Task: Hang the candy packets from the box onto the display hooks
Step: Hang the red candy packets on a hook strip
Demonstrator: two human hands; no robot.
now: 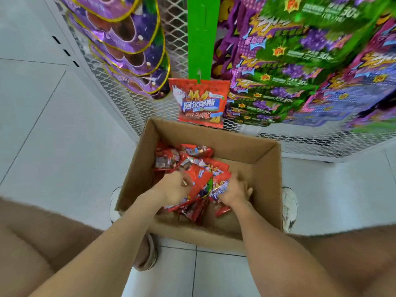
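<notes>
An open cardboard box [265, 159] stands on the floor below the display, holding several red candy packets [171, 157] piled toward its left side. Both hands are down inside it. My left hand [173, 187] is closed around a red packet [198, 179] lifted off the pile. My right hand [234, 192] grips another red packet [219, 188] beside it. One red packet [201, 102] hangs from a hook on the green strip [203, 35] fixed to the white wire mesh.
Purple packets [128, 43] hang on the mesh at the left, green and purple packets [300, 67] crowd the right. A white wall panel [42, 39] runs along the left. My shoes [289, 209] flank the box on the white tiled floor.
</notes>
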